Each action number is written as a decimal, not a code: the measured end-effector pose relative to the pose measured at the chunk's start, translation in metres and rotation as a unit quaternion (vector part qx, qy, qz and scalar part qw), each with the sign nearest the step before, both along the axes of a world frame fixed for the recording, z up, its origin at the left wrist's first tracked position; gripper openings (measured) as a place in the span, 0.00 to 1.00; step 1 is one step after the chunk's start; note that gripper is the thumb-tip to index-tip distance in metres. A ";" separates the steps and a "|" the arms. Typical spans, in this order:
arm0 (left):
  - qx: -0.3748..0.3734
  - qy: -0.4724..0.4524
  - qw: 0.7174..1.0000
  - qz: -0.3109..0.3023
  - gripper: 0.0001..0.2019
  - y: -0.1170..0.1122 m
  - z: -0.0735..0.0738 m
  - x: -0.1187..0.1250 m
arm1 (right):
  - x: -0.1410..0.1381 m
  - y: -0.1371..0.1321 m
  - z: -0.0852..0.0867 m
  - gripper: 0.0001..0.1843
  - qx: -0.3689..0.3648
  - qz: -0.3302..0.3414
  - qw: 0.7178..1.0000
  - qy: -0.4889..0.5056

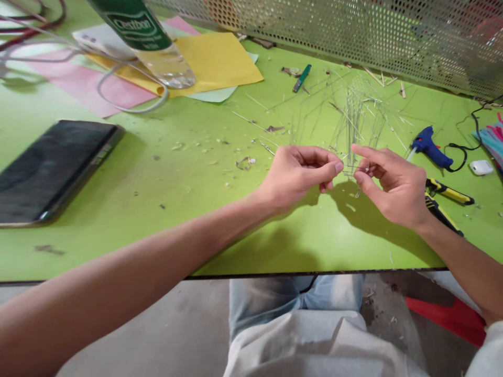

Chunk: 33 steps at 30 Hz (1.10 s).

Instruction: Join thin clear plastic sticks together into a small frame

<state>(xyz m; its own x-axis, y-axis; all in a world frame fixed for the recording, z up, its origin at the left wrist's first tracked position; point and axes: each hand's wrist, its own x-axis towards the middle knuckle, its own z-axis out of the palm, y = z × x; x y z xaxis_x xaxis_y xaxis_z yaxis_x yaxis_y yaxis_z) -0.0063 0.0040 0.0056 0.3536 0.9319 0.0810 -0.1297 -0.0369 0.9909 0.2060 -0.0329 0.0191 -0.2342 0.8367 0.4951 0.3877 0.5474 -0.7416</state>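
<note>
Over the green table (165, 230) my left hand (301, 173) and my right hand (387, 183) meet fingertip to fingertip. Both pinch a bundle of thin clear sticks (356, 123), which fans upward and away from the fingers. The left hand's fingers are curled, thumb and forefinger pressed on the bundle's lower end. On the right hand, thumb and forefinger close on the same spot from the other side. More loose thin sticks lie scattered on the table behind the hands.
A black phone (51, 167) lies at the left. A clear bottle (157, 47) stands on yellow and pink paper sheets (214, 60) with cables. A blue glue gun (430, 149), yellow-handled pliers (448, 193), a white case (481, 167) and a green pen (302, 77) lie to the right. A perforated metal screen (353, 31) runs behind.
</note>
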 end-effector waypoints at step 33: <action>0.028 -0.061 0.990 -0.128 0.23 0.005 -0.008 -0.001 | 0.005 0.005 -0.008 0.25 -0.152 0.044 0.977 0.140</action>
<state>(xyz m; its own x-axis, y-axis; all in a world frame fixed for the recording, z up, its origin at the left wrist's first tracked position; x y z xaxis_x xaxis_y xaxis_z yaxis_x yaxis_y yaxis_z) -0.0070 0.0094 -0.0021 0.5611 0.8065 0.1864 -0.2607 -0.0416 0.9645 0.2112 -0.0275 0.0115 -0.2025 0.9381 0.2810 0.1080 0.3065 -0.9457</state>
